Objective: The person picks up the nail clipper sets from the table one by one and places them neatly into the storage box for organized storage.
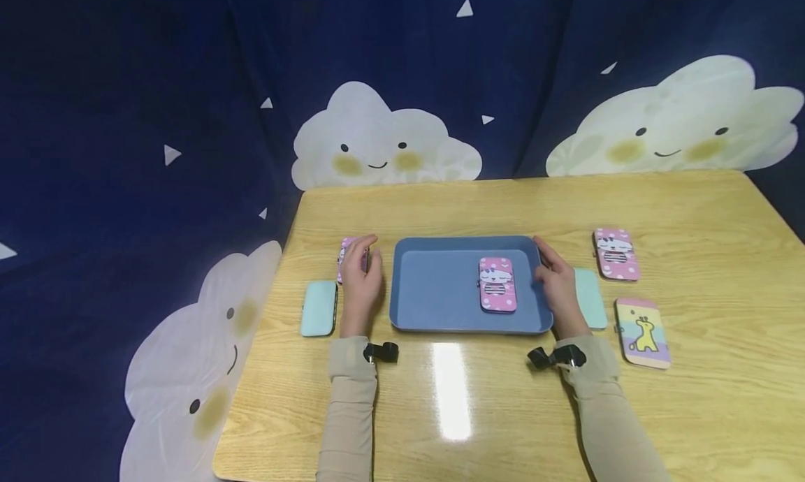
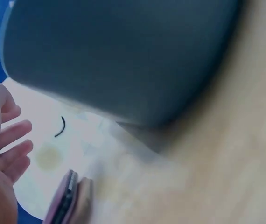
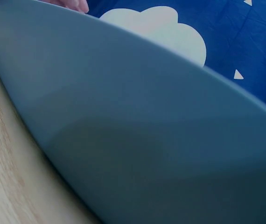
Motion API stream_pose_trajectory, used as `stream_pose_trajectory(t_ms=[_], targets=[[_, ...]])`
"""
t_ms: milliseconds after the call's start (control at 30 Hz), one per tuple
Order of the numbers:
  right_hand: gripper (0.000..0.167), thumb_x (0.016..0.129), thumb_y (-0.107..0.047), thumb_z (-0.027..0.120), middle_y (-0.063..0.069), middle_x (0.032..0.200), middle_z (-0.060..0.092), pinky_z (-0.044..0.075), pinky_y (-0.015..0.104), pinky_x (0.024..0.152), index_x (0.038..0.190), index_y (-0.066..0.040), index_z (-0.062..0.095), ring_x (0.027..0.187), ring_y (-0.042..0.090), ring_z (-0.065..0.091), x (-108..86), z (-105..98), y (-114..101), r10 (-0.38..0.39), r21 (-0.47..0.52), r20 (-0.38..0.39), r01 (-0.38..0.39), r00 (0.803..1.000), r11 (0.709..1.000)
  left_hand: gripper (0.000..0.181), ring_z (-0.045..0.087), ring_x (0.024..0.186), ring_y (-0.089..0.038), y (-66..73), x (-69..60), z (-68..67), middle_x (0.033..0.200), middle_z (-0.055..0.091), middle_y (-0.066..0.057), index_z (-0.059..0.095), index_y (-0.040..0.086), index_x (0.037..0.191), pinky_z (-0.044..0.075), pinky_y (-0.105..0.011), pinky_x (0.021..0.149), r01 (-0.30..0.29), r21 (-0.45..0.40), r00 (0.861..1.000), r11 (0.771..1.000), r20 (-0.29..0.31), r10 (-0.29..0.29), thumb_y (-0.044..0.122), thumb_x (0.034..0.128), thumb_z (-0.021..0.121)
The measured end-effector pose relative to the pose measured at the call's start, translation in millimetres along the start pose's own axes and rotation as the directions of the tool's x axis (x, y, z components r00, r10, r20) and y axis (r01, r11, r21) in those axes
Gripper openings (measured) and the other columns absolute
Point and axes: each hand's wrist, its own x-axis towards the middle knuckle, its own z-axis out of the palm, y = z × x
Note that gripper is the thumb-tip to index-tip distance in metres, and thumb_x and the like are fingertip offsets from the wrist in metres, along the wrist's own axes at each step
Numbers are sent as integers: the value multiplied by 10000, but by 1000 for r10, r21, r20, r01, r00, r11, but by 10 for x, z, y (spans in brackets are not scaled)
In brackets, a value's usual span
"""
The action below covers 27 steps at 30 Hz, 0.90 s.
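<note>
A blue-grey tray (image 1: 440, 286) lies on the table, with a pink flat case (image 1: 497, 284) bearing a cartoon animal inside it, right of its middle. My right hand (image 1: 558, 283) holds the tray's right rim, thumb over the edge; in the right wrist view the tray's side (image 3: 123, 107) fills the picture and hides that hand. Left of the tray, my left hand (image 1: 363, 276) hovers with loose fingers, apart from the wall. The left wrist view shows its bent fingers (image 2: 15, 149) holding nothing. A pink patterned case (image 1: 344, 258) is partly hidden behind it.
A mint case (image 1: 318, 309) lies left of my left wrist. Beside my right hand are another mint case (image 1: 590, 299), partly covered, a pink case (image 1: 616, 254) and a giraffe case (image 1: 643, 333). A dark blue cloud-print curtain (image 1: 402, 42) hangs behind the wooden table (image 1: 490, 412).
</note>
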Motion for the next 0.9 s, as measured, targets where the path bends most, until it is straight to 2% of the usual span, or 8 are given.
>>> stream_pose_trajectory(t_ms=[100,267,400,533,633,700,800,900], targets=[[754,795,167,427,72,1566,338,364,87,882,1502,-96,422,1456,183,276,-4,1,3,6,8,-5,-5,1000,1000,273,546,1208,-269,-53,-16,8,1215,654,-122,677,-17,1169,351,-412,1107,0,42,999,999,-38,2,-4,901,623],[753,801,162,424,71,1574,328,363,80,885,1507,-100,415,1461,192,268,-6,-1,-1,1,8,3,-1,1000,1000,281,529,1231,-349,-143,-19,29,1190,656,-180,682,-24,1135,292,-531,1133,-51,129,993,990,-101,64,-43,861,622],[756,800,162,415,72,1578,325,358,93,870,1509,-97,412,1460,193,271,-9,4,-10,-1,-3,4,1,1000,1000,280,534,1211,-399,-213,-39,43,1185,657,-198,681,-42,1116,330,-534,1098,-70,248,987,966,-123,103,-25,847,609],[768,783,164,418,78,1571,337,361,109,854,1506,-96,419,1454,194,287,-16,16,-13,-2,-6,-5,2,1000,1000,297,505,1242,-428,-241,-69,52,1225,640,-203,679,-36,1134,345,-556,1066,-58,331,988,942,-117,102,19,853,599],[765,782,167,419,80,1568,343,369,111,850,1502,-92,424,1451,195,295,-23,19,-12,-4,1,-8,4,1000,1000,322,431,1305,-458,-244,-91,49,1312,589,-216,669,-18,1179,310,-597,1067,3,379,994,925,-101,39,51,876,587],[758,789,171,417,83,1569,343,371,115,843,1501,-88,425,1450,197,296,-30,16,-14,-8,9,-5,8,1000,1000,356,346,1360,-475,-245,-103,47,1395,523,-214,655,12,1234,262,-615,1089,69,415,996,907,-74,-42,84,895,575],[753,796,168,414,80,1571,339,374,115,834,1503,-90,422,1451,198,295,-34,4,-12,-7,12,-4,7,1000,1000,408,215,1419,-487,-245,-113,47,1497,408,-216,620,53,1317,181,-626,1120,154,457,987,876,-23,-161,140,923,559],[755,797,171,416,82,1575,330,377,105,829,1505,-92,418,1452,211,292,-26,0,2,-3,17,-1,3,1000,1000,444,156,1441,-476,-248,-118,45,1542,340,-204,576,72,1376,145,-619,1140,202,479,972,854,11,-236,169,944,548]])
